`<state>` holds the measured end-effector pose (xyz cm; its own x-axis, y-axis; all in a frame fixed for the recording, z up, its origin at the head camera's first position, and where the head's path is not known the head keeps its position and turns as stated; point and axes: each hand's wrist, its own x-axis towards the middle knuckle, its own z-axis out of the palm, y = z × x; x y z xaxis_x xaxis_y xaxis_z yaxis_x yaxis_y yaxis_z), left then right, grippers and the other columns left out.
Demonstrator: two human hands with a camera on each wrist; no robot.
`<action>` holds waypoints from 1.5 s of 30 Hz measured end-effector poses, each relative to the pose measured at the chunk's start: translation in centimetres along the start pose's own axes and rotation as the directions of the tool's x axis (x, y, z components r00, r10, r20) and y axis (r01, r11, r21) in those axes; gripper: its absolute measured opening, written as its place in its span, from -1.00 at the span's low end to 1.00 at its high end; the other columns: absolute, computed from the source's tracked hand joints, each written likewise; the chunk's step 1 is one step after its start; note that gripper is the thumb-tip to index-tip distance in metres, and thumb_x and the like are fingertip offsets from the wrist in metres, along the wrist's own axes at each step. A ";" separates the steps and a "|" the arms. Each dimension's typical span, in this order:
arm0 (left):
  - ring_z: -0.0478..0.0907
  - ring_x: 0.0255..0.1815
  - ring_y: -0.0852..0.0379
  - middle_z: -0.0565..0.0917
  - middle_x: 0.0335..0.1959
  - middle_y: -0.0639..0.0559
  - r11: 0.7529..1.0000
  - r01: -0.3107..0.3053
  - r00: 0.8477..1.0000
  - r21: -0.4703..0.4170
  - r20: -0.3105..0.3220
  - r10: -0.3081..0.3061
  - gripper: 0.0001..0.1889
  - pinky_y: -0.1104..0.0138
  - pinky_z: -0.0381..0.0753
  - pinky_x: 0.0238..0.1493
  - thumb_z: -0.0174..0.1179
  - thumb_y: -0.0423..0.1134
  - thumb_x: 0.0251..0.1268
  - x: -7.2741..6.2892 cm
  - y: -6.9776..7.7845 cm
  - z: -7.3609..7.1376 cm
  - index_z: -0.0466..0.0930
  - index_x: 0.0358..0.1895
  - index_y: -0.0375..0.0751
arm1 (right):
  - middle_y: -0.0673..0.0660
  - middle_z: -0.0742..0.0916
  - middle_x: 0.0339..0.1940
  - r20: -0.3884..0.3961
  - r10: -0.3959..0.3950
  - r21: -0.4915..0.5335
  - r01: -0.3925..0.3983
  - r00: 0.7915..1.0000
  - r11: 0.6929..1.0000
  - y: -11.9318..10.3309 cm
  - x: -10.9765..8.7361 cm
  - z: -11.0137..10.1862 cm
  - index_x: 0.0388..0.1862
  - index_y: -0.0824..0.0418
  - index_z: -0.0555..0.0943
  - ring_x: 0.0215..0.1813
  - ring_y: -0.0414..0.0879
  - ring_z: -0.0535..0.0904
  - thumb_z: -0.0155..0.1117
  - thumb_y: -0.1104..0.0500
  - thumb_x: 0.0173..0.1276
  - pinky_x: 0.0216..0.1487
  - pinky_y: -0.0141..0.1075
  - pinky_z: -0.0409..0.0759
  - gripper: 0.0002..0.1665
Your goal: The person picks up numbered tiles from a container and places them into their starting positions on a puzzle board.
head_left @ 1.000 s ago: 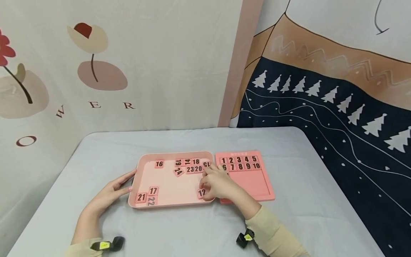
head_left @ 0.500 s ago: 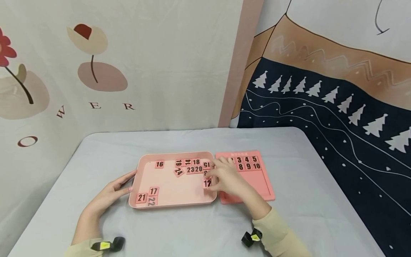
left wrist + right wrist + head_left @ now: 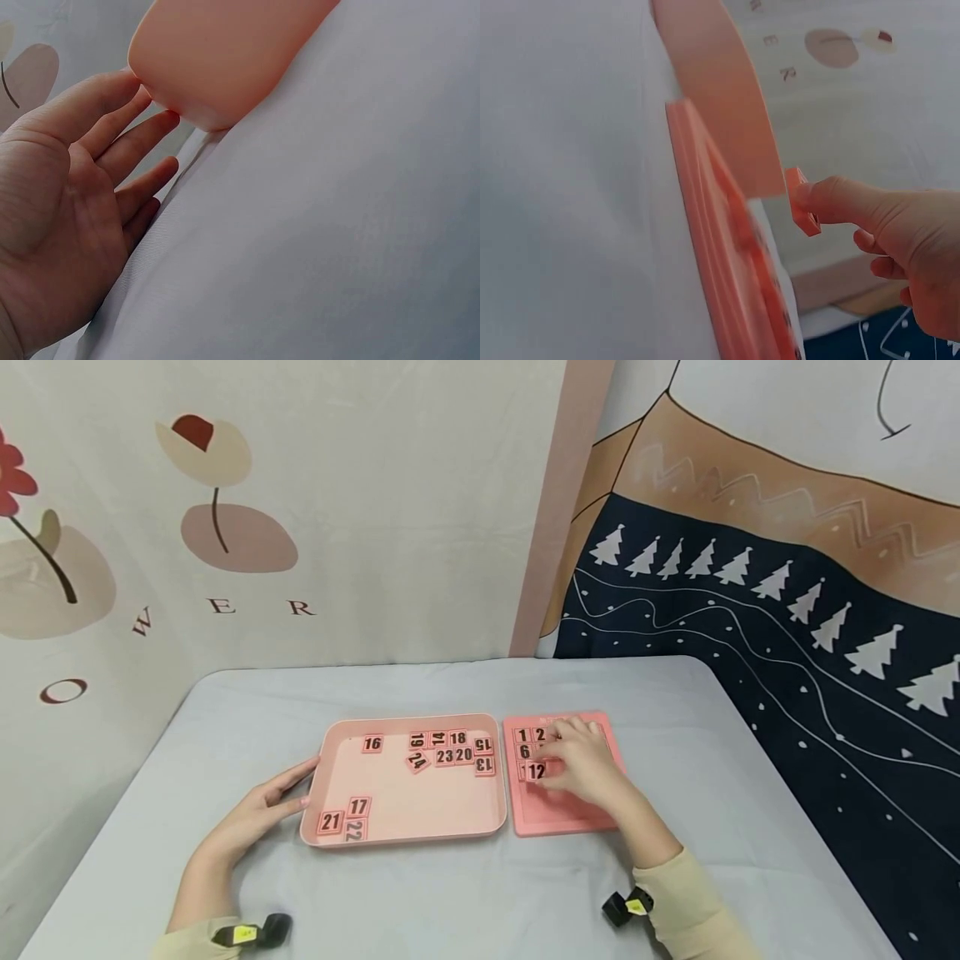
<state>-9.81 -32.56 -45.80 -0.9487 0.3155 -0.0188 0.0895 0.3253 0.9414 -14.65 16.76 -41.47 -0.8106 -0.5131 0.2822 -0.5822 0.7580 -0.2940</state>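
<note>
My right hand (image 3: pixel 588 764) pinches the number tile 12 (image 3: pixel 536 772) between thumb and fingers over the left part of the pink number board (image 3: pixel 562 817). In the right wrist view that tile (image 3: pixel 796 196) hangs above the board's surface, gripped by its edges. Tiles 1, 2 and 6 (image 3: pixel 525 752) show on the board; my hand covers others. My left hand (image 3: pixel 258 814) touches the left end of the pink tray (image 3: pixel 412 806), fingers fairly straight. In the left wrist view its thumb and fingertips meet the tray's outer wall (image 3: pixel 210 90).
Several loose tiles lie in the tray: 16 (image 3: pixel 372 744) at the back, a cluster with 23 (image 3: pixel 445 756) at the back right, and 21 (image 3: pixel 330 822) near the front left corner. Tray and board stand side by side on a pale cloth (image 3: pixel 420 902).
My right hand took tile 12 from the tray's right side and carried it right, over the tray's rim, to the board. My left hand stayed on the tray.
</note>
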 end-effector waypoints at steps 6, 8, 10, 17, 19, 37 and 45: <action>0.07 0.31 0.58 0.15 0.48 -0.11 1.000 0.015 1.000 0.004 0.003 -0.015 -0.38 0.74 0.08 0.15 0.14 -0.29 0.38 0.0 0.1 0.0 0.16 0.46 -0.27 | -0.11 0.49 -0.28 0.023 0.043 -0.029 -0.042 0.999 0.999 1.9 -0.7 0.1 -0.33 -0.04 0.77 -0.11 -0.12 0.29 0.61 -0.03 -0.18 -0.09 -0.18 0.17 -0.65; 0.07 0.31 0.57 0.16 0.48 -0.11 1.000 0.016 1.000 -0.001 0.004 -0.016 -0.38 0.74 0.09 0.15 0.13 -0.30 0.38 0.0 0.2 0.0 0.16 0.46 -0.27 | -0.12 0.48 -0.29 0.030 0.045 -0.031 -0.044 0.999 0.999 2.3 -0.8 0.2 -0.33 -0.05 0.77 -0.13 -0.12 0.28 0.62 -0.02 -0.20 -0.10 -0.18 0.17 -0.65; 0.07 0.31 0.57 0.16 0.48 -0.09 1.000 0.015 1.000 -0.005 0.004 -0.015 -0.38 0.73 0.09 0.15 0.13 -0.30 0.39 0.0 0.2 0.0 0.16 0.46 -0.27 | -0.12 0.47 -0.30 0.039 0.046 -0.030 -0.045 0.998 0.999 2.6 -0.9 0.4 -0.32 -0.05 0.77 -0.16 -0.12 0.27 0.61 0.00 -0.21 -0.12 -0.19 0.16 -0.64; 0.07 0.31 0.58 0.16 0.48 -0.08 1.000 0.010 1.000 -0.016 0.009 -0.010 -0.38 0.73 0.09 0.16 0.13 -0.31 0.38 0.1 0.1 0.0 0.15 0.46 -0.28 | -0.14 0.47 -0.36 0.038 0.021 -0.024 -0.020 0.999 1.000 3.0 -0.8 0.9 -0.28 0.00 0.79 -0.20 -0.14 0.28 0.62 0.02 -0.15 -0.15 -0.21 0.20 -0.64; 0.07 0.31 0.58 0.15 0.49 -0.09 1.000 0.015 1.000 -0.017 0.010 -0.014 -0.38 0.73 0.09 0.15 0.13 -0.31 0.39 0.1 0.2 0.0 0.15 0.46 -0.28 | -0.15 0.46 -0.38 0.025 0.016 -0.020 -0.015 1.000 1.000 3.0 -0.8 1.0 -0.27 0.01 0.79 -0.20 -0.14 0.29 0.62 0.02 -0.15 -0.16 -0.22 0.21 -0.63; 0.07 0.31 0.58 0.15 0.49 -0.07 1.000 0.021 1.000 -0.016 0.005 -0.021 -0.37 0.74 0.08 0.15 0.13 -0.31 0.38 0.0 0.0 -0.1 0.14 0.46 -0.27 | -0.06 0.56 -0.37 -0.019 -0.016 -0.092 0.014 1.000 0.996 3.0 -1.2 1.7 -0.26 0.00 0.80 -0.23 -0.10 0.34 0.57 -0.04 -0.08 -0.16 -0.19 0.26 -0.66; 0.07 0.31 0.58 0.13 0.49 -0.11 1.000 0.028 1.000 -0.006 0.002 -0.028 -0.37 0.75 0.07 0.14 0.14 -0.29 0.38 -0.1 -0.1 -0.1 0.15 0.47 -0.24 | -0.07 0.57 -0.31 -0.041 -0.026 -0.046 0.024 0.999 0.999 3.0 -1.3 1.9 -0.25 -0.01 0.80 -0.18 -0.10 0.38 0.57 -0.05 -0.07 -0.14 -0.20 0.26 -0.65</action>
<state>-9.79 -32.68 -45.83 -0.9502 0.3081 -0.0461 0.0608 0.3285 0.9425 -15.51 18.92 -44.44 -0.7922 -0.5153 0.3269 -0.5977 0.7633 -0.2452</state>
